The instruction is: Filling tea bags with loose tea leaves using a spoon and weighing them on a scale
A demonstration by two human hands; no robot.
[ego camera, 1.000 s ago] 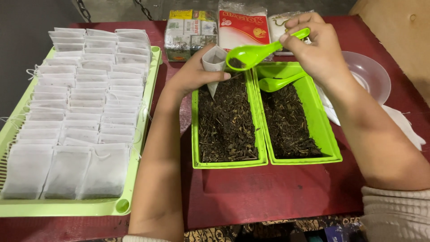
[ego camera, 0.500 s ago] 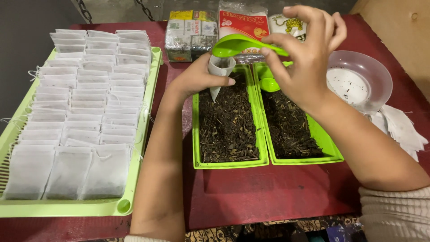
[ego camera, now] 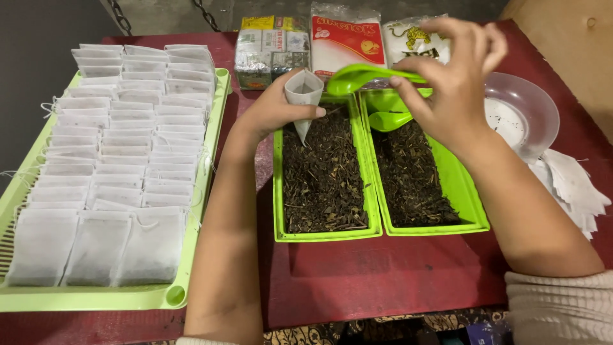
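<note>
Head view: left hand (ego camera: 271,112) pinches an open paper bag (ego camera: 302,96) over the far end of the left tea tray (ego camera: 324,235). Right hand (ego camera: 454,86) pinches a green scoop (ego camera: 361,76) by its handle, bowl just right of the bag, above that tray's far edge. Second scoop (ego camera: 389,119) lies in the tray just right; filled bags (ego camera: 121,160) well left.

three packets (ego camera: 345,41) – table's far edge

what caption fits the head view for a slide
Left hand holds an open tea bag; right hand holds a green spoon.
</note>
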